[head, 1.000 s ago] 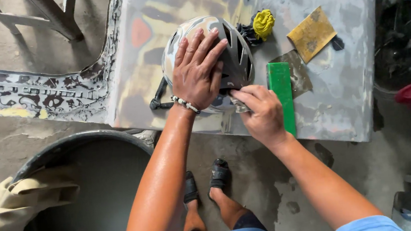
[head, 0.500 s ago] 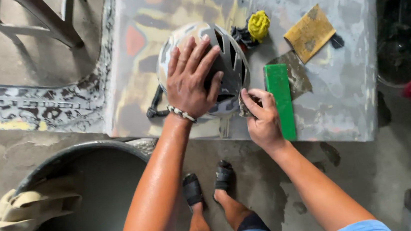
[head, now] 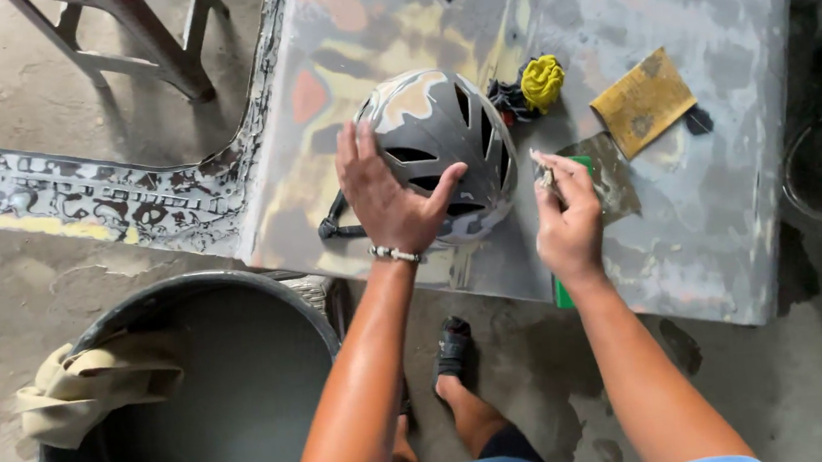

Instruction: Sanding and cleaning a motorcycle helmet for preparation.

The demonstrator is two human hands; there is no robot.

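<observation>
The worktable (head: 636, 270), a paint-smeared grey panel, fills the upper middle of my view; its near edge runs slantwise just past my wrists, and its left side curves off into a patterned frame (head: 76, 193) around a cut-out showing bare concrete floor (head: 34, 76) and the legs of a stool (head: 152, 45); the right half of the panel has open surface beyond the sandpaper, right out to its far right edge. Below the near edge, on my left, stands a big round tub (head: 196, 402) of grey water, its rim close under my left forearm; a tan rag (head: 85, 388) is draped over its left rim. The helmet (head: 443, 147), grey with dark vent slots, sits on the table near that front edge, a black strap trailing out to its left. My left hand (head: 390, 198) lies flat and spread over the helmet's near left side, fingers splayed, thumb reaching across a vent; it presses rather than grips. My right hand (head: 566, 221) is just beside the helmet's right flank, fingers pinched shut on a small grey scrap of sandpaper (head: 546, 176); whether that scrap touches the shell I cannot tell. Under that hand lies a green block (head: 566, 291), mostly hidden, poking over the table edge; further right a tan sandpaper sheet (head: 642, 103); behind the helmet, a yellow cloth wad (head: 542, 81).
</observation>
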